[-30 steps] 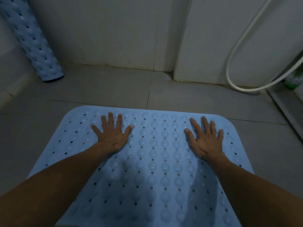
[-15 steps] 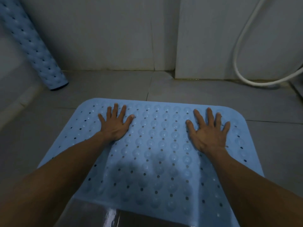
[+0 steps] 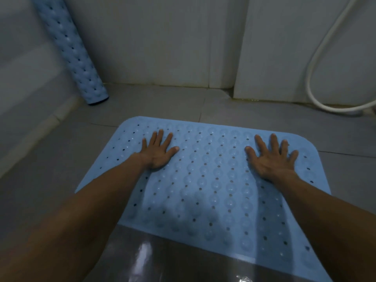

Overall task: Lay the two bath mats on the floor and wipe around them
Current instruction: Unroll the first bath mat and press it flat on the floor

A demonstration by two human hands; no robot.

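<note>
The rolled mat (image 3: pixel 71 51) runs out past the top edge — its upper end is unseen. The flat mat (image 3: pixel 213 180) is cut off at the bottom right corner, and both forearms cover its side edges. The hose (image 3: pixel 317 64) leaves frame at top and right.

Under both hands a pale blue bath mat (image 3: pixel 213 180) is showing rows of raised bubbles dotted with small dark holes. Beyond the left hand (image 3: pixel 157 152), a rolled mat (image 3: pixel 75 55) is wearing the same blue, holed pattern. Grey floor tiles (image 3: pixel 61 151) are surrounding them; right of the right hand (image 3: pixel 273 159), a white hose (image 3: pixel 311 64) is curving.
</note>
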